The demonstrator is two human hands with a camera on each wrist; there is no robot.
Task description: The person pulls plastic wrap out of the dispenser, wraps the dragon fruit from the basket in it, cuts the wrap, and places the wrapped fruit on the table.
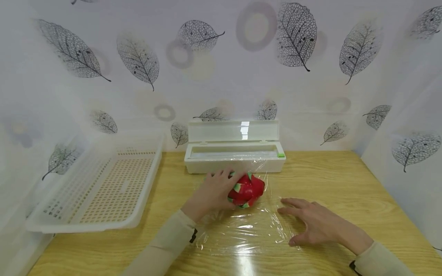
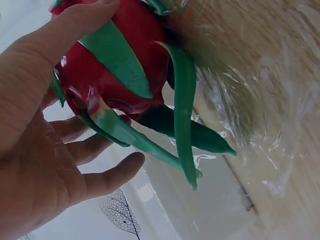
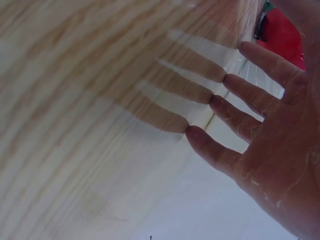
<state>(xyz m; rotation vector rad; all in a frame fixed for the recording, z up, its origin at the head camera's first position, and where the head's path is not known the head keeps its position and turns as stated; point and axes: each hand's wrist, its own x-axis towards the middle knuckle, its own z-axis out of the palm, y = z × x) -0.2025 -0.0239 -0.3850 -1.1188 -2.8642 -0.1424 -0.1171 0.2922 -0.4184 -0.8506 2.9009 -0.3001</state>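
A red dragon fruit (image 1: 249,190) with green scales sits on a sheet of clear cling film (image 1: 238,228). My left hand (image 1: 214,192) holds it from the left, thumb over its upper side and fingers behind it. Its long green leaf tips (image 2: 185,115) stick out past the palm in the left wrist view. To the right, my right hand (image 1: 319,223) is spread at the right edge of the film, fingertips down at the wooden surface. In the right wrist view its fingers (image 3: 240,95) are extended and apart, with nothing gripped.
Behind the fruit stands a white cling film box (image 1: 235,166), lid raised, with a roll inside and a green slider (image 1: 281,155) on its rim. A white perforated plastic basket (image 1: 138,207) is on the left. A leaf-patterned curtain (image 1: 228,84) encloses the wooden table (image 1: 331,176).
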